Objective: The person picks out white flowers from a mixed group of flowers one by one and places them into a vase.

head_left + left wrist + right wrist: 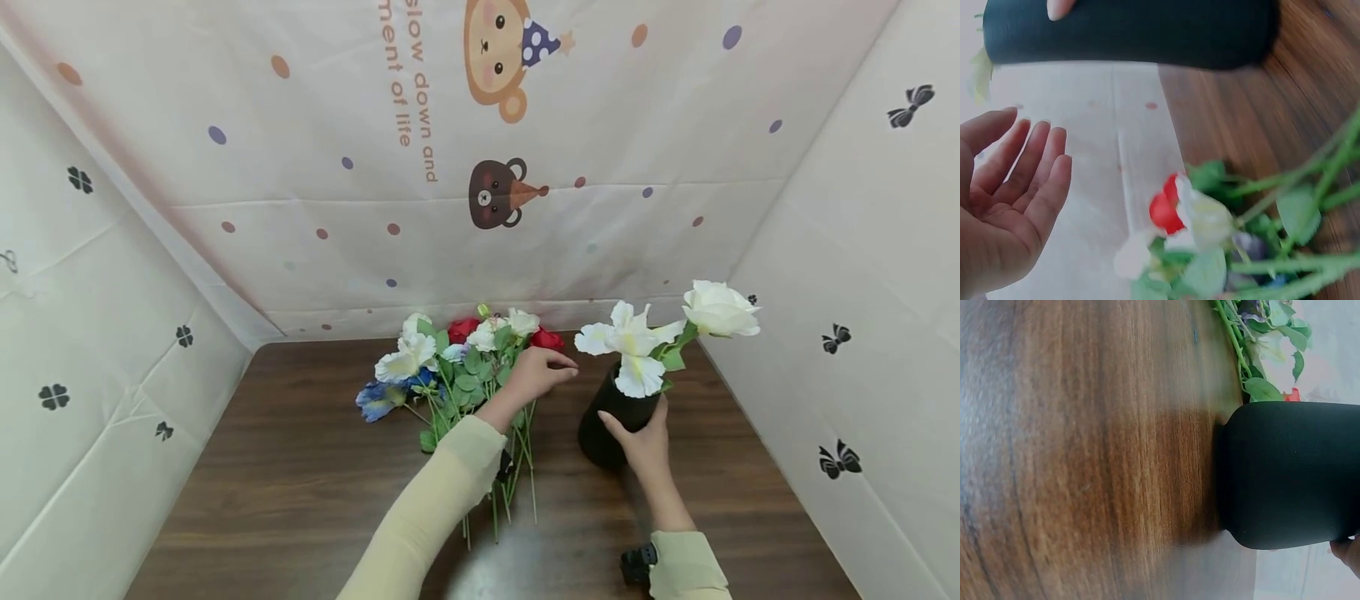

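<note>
A black cylindrical vase point(609, 425) stands on the right part of the table, gripped round its side by my right hand point(647, 437). Out of its mouth rise a white iris point(630, 343) and a white rose point(720, 308). My left hand point(536, 377) is in the air between the vase and a pile of flowers, fingers loosely bent and holding nothing; the left wrist view shows the bare palm point(1013, 219). Below and left of it lies the pile, with green stems point(528, 458), red roses point(462, 330), white blooms point(408, 358) and a blue iris point(380, 400).
The brown wooden table point(300, 500) carries all of this. A printed cloth point(420, 250) hangs along its back edge, and pale side cloths with clover and bow prints point(825, 375) flank it. The flower stems point toward the table's front.
</note>
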Demonstrator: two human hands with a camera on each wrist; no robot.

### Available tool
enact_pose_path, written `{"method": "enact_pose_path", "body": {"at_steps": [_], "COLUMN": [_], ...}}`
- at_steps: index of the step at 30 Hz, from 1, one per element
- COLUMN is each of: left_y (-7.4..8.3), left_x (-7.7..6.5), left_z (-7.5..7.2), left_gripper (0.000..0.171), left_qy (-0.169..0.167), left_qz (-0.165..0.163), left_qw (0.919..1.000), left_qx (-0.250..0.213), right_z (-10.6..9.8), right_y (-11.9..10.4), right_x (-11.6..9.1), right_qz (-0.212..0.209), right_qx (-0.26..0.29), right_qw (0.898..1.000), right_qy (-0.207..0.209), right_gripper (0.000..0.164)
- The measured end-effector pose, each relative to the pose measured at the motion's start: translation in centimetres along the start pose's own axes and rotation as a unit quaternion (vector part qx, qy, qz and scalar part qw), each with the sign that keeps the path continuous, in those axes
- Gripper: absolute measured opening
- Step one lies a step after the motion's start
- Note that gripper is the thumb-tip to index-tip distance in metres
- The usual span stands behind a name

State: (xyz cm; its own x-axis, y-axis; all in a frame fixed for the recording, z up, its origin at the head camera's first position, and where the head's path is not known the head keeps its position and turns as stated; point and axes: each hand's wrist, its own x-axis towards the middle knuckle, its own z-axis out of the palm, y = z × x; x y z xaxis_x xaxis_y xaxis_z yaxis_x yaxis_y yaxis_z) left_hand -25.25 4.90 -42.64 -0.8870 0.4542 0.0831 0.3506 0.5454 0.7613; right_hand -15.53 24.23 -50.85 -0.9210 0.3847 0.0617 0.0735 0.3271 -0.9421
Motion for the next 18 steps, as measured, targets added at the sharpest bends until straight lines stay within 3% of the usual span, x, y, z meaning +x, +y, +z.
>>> {"method": "enact_pose_path", "body": {"at_steps": [5,9,14,18], "left_y": [-3.2,-6.4,-10.2,-12.5], "left_x": [-0.5,-1.2,-2.4,-3.5], "left_z": [-2.5,-5.2,-8.1,-9.4], "left_gripper": [0.023,0.026,0.028,0.028], "left_qy": [0.029,0.067,0.111,0.126], "left_qz": [-0.058,-0.126,-0.196,-0.233], "left_qw": [0.9969,0.9856,0.9699,0.9615], "left_qx": [-0.045,-0.091,-0.093,-0.073], "right_z": [-0.1,-0.1,-0.1,-0.1], "right_y": [0.0,0.0,0.1,0.1], "right_x": [-0.1,0.0,0.0,-0.1], "right_qz": [0.006,0.007,0.003,0.003], "right_qx": [-0.006,0.000,0.002,0.005], "right_qw": [1.000,1.000,1.000,1.000], "right_qy": [-0.005,-0.008,-0.011,-0.009], "right_gripper": [0.107,0.108,0.108,0.108]}}
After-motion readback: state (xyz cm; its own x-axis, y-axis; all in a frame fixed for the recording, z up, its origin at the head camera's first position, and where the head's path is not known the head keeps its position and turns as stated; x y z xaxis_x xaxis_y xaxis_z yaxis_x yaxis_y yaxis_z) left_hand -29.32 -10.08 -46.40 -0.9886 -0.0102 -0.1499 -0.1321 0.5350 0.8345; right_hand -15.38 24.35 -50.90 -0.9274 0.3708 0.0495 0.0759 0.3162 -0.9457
